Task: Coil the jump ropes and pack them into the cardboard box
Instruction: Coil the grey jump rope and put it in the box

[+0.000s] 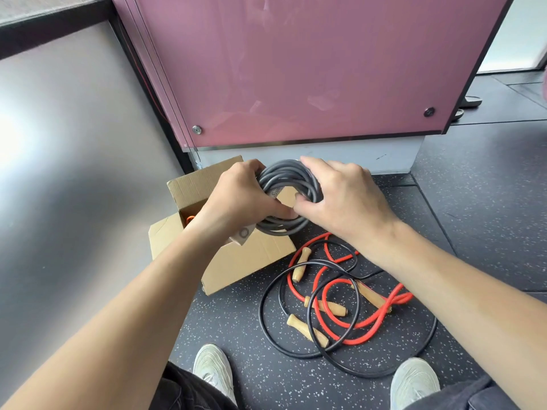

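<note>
As it hangs over the cardboard box, left hand and right hand grip the grey coil (fingers curled).

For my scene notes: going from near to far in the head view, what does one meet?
Shoes → tangled red rope and black rope → grey coil held by left hand and right hand → pink panel.

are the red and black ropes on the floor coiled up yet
No, the red rope and black rope lie loose and tangled on the floor; only the grey coil is wound.
</note>
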Motion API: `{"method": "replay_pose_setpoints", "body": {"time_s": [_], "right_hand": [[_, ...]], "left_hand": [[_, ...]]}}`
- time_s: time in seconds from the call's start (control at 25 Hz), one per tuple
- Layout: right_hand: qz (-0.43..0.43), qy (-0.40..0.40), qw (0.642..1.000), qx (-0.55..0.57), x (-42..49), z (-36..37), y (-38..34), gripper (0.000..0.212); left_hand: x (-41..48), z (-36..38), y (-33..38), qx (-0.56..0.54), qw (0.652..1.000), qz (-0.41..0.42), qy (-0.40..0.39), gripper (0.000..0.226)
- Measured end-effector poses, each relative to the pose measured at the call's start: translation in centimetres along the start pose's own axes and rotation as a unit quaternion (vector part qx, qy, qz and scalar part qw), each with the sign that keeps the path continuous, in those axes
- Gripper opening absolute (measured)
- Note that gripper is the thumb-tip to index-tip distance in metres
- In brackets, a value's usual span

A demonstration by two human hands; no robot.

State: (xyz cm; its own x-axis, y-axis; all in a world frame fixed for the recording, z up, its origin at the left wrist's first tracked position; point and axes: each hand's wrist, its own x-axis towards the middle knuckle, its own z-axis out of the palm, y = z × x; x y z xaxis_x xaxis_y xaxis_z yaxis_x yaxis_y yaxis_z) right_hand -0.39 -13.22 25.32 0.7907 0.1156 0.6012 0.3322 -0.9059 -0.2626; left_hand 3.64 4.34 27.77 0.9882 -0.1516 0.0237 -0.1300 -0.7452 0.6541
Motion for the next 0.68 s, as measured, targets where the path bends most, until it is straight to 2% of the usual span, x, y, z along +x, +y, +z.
{"method": "replay_pose_setpoints", "body": {"time_s": [0.08, 0.16, 0.28, 0.36, 0.44, 0.52, 0.6, 0.64, 0.68], "right_hand": [[-0.041, 0.042, 0.997, -0.044, 0.2, 0.4, -0.4, 0.023], [-0.069, 0.05, 0.994, -0.062, 0.1, 0.7, -0.8, 0.026], [-0.077, 0.018, 0.996, -0.048, 0.3, 0.3, -1.3, 0.029], [-0.068, -0.002, 0.997, -0.042, 0.8, -0.3, -0.3, 0.031], [-0.047, -0.022, 0.998, -0.029, 1.4, -1.2, 1.3, 0.037], [0.007, -0.028, 0.999, 0.025, 1.2, -1.6, 2.6, 0.036], [0.128, -0.058, 0.98, 0.139, 0.7, -1.5, 3.0, 0.026], [0.2, -0.08, 0.952, 0.219, 0.6, -1.3, 2.8, 0.02], [0.266, -0.094, 0.908, 0.311, 0.5, -1.1, 2.5, 0.014]], "left_hand": [[0.1, -0.4, 0.2, -0.017, 0.999, -0.03, 0.009, 0.061], [0.3, -0.8, 0.1, -0.022, 0.998, -0.051, 0.011, 0.065], [0.3, -1.5, -0.7, -0.022, 0.997, -0.075, 0.026, 0.072], [0.4, -2.4, -1.6, -0.037, 0.994, -0.093, 0.037, 0.068], [0.4, -3.1, -2.4, -0.099, 0.989, -0.107, 0.033, 0.057], [0.1, -3.1, -2.4, -0.156, 0.982, -0.105, 0.003, 0.048], [-0.3, -2.4, -2.2, -0.176, 0.98, -0.09, -0.029, 0.049], [-0.5, -2.0, -2.0, -0.177, 0.98, -0.081, -0.044, 0.051], [-0.6, -1.6, -1.8, -0.174, 0.98, -0.075, -0.06, 0.052]]}}
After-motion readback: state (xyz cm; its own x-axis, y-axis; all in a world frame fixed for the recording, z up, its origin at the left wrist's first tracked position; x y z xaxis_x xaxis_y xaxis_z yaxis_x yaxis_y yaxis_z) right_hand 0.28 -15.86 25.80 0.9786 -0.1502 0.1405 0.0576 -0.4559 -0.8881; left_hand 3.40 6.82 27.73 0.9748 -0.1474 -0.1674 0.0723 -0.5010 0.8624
